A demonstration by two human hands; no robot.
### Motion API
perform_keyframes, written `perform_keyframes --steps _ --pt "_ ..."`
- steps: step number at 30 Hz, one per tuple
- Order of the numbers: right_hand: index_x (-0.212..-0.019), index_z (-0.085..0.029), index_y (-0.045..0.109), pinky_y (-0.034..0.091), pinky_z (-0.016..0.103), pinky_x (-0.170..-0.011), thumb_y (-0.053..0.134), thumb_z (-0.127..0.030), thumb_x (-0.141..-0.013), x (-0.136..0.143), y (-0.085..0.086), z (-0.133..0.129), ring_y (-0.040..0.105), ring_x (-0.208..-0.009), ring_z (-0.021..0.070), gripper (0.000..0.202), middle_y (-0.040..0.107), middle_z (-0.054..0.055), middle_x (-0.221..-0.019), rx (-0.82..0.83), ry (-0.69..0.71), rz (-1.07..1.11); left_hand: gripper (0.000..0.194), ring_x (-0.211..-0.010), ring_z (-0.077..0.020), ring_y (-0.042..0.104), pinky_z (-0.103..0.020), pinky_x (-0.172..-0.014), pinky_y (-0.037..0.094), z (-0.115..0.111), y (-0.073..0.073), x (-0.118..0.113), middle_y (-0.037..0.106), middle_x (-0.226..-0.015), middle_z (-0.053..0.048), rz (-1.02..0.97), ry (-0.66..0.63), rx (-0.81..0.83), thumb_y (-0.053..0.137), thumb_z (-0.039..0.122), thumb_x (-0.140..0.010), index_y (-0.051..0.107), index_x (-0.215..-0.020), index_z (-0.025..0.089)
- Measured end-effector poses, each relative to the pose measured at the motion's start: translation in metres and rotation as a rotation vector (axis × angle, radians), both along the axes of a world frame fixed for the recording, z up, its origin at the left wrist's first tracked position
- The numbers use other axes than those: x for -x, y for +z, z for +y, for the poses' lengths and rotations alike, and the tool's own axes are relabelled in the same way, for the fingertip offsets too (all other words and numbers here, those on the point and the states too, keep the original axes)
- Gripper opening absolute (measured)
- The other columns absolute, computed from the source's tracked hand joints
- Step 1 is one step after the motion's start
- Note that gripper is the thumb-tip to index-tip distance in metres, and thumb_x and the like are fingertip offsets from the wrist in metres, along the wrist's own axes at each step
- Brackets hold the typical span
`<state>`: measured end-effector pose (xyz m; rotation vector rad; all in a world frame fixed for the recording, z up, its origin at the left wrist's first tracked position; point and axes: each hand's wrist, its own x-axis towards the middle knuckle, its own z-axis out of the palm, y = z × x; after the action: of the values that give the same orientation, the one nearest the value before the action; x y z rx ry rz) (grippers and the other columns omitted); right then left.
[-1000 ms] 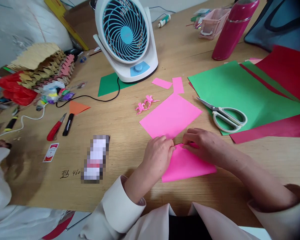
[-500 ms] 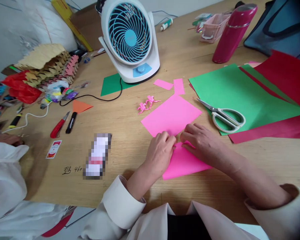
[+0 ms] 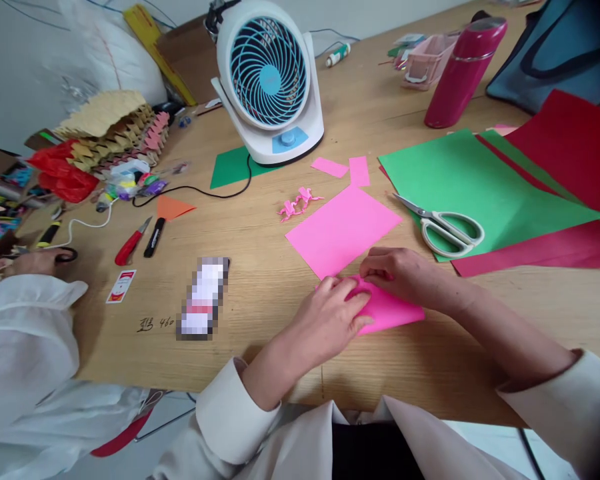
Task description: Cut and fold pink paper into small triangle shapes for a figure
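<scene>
A folded sheet of bright pink paper lies on the table in front of me. My left hand presses on its left part with the fingers somewhat spread. Curled fingers of my right hand pinch the far edge of the same sheet, close to the left fingertips. Just beyond lies a flat lighter pink sheet. Small cut pink paper figures and two pink strips, one being this strip, lie past it. Scissors with white handles rest on green paper to the right.
A white fan stands at the back, its black cord running left. A magenta bottle and blue bag are back right. Left lie a phone, red knife and black marker. A co-worker's hand is at far left.
The near edge of the pink sheet has moved away from me, folded over. My left hand has gone from curled to spread over the paper. The co-worker's hand now shows black-handled scissors.
</scene>
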<state>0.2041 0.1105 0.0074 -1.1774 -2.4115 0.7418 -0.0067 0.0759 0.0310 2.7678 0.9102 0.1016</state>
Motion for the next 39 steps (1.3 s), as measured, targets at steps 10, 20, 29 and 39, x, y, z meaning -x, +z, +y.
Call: perform_keyframes --steps 10,20,29,39 --pt "-0.084 -0.017 0.069 0.039 0.025 -0.065 0.052 -0.011 -0.088 0.000 -0.003 0.002 0.061 -0.071 0.0150 0.018 0.069 0.005 -0.083 -0.027 -0.018 -0.032 0.097 -0.145 -0.0391 0.030 -0.049 -0.112 0.038 -0.048 -0.012 -0.035 0.033 -0.155 -0.025 0.221 0.228 0.034 0.055 0.073 -0.079 0.037 -0.146 0.005" --pt "-0.079 -0.018 0.063 0.038 0.024 -0.063 0.052 -0.010 -0.085 0.005 0.003 0.000 0.056 -0.067 0.0141 0.014 0.064 0.004 -0.078 -0.050 -0.044 -0.102 0.117 -0.148 -0.0427 0.020 -0.052 -0.117 0.031 -0.060 -0.026 -0.042 0.028 -0.156 -0.029 0.275 0.283 -0.002 0.056 0.081 -0.070 0.027 -0.151 0.001" --pt "-0.079 -0.018 0.059 0.036 0.028 -0.064 0.053 -0.019 -0.089 0.013 -0.007 -0.002 0.057 -0.070 0.0174 0.011 0.063 0.006 -0.079 -0.107 -0.091 -0.171 0.113 -0.147 -0.0416 0.024 -0.054 -0.115 0.033 -0.065 -0.028 -0.039 0.029 -0.156 -0.027 0.244 0.269 -0.033 0.055 0.081 -0.071 0.030 -0.150 0.005" --pt "-0.085 -0.016 0.061 0.033 0.029 -0.063 0.052 -0.023 -0.092 0.015 -0.009 -0.004 0.057 -0.070 0.0185 0.013 0.063 0.008 -0.083 -0.146 -0.115 -0.242 0.120 -0.150 -0.0378 0.016 -0.051 -0.117 0.030 -0.077 -0.040 -0.035 0.020 -0.161 -0.024 0.245 0.280 -0.071 0.050 0.084 -0.071 0.022 -0.153 0.002"
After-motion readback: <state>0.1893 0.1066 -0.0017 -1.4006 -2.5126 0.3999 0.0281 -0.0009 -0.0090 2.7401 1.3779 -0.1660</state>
